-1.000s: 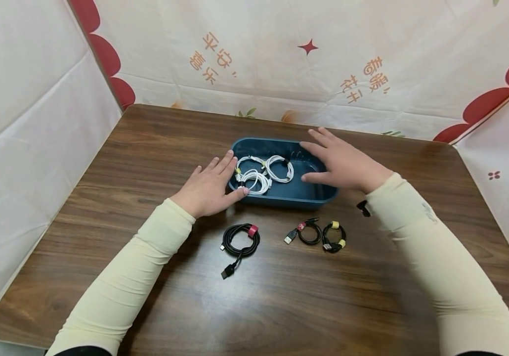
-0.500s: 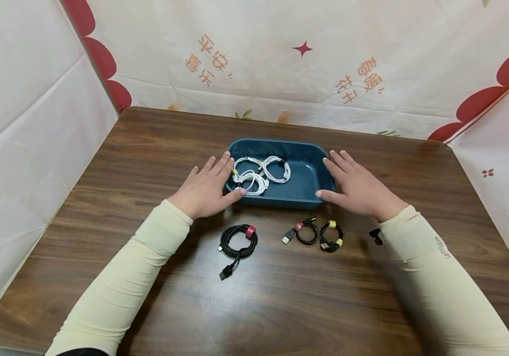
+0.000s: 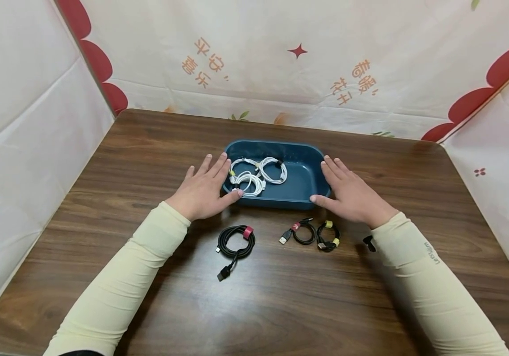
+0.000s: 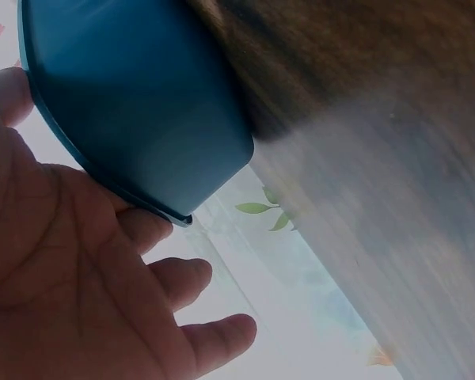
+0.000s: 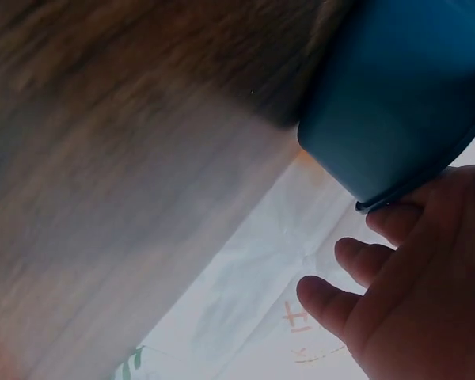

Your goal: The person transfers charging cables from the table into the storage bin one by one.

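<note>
A dark blue rectangular bin (image 3: 276,203) stands on the table, with three coiled white cables (image 3: 254,189) in its left half. At its left end rests my left hand (image 3: 202,192), fingers extended, with the thumb over the front corner. My right hand (image 3: 353,196) lies likewise against the right end, thumb at the front right corner. Both wrist views show the bin's outer wall (image 4: 142,103) from below, with fingers along the rim; neither my left palm (image 4: 71,261) nor my right palm (image 5: 435,277) curls round it.
In front of the bin lie a larger coiled black cable (image 3: 223,243) with a red strap, a small black USB cable (image 3: 296,239) with a red tie, and another small black cable (image 3: 320,230) with yellow ties. A printed curtain (image 3: 254,64) hangs behind the brown table (image 3: 156,143).
My right hand has moved from over the bin's right part outward and down to its right end. The left hand stays at the left end. The head view has shifted slightly.
</note>
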{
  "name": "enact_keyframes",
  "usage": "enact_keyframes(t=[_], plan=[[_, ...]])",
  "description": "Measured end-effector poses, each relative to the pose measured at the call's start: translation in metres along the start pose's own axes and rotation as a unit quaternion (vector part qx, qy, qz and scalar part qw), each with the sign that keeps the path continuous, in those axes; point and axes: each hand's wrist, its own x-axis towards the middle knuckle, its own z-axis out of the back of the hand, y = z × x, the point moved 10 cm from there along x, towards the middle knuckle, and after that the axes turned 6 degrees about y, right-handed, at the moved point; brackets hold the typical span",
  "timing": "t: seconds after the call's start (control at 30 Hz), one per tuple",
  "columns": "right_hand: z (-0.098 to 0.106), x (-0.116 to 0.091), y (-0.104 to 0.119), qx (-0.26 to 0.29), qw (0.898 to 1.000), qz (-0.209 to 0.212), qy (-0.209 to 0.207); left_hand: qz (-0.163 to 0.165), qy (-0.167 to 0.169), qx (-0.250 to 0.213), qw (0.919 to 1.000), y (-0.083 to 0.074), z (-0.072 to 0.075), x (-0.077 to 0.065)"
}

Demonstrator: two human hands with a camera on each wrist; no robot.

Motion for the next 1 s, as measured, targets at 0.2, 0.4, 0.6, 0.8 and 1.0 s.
enact_keyframes(t=[0.2, 0.4, 0.6, 0.8, 1.0], plan=[[-0.001, -0.001, -0.001, 0.005, 1.0, -0.012, 0.003, -0.001, 0.0, -0.004, 1.0, -0.001, 0.001, 0.0], [-0.002, -0.002, -0.002, 0.004, 1.0, -0.02, 0.006, -0.012, 0.001, -0.014, 0.9998, -0.002, 0.002, 0.0], [-0.004, -0.001, 0.001, 0.011, 1.0, -0.019, 0.01, -0.04, -0.019, -0.006, 0.999, -0.008, 0.006, -0.008], [-0.005, 0.002, 0.001, 0.018, 1.0, -0.012, 0.012, -0.122, -0.042, 0.02, 0.9914, -0.029, 0.006, -0.027], [-0.005, 0.0, -0.001, 0.022, 1.0, -0.008, 0.008, -0.196, -0.054, 0.036, 0.9785, -0.057, 0.0, -0.05]])
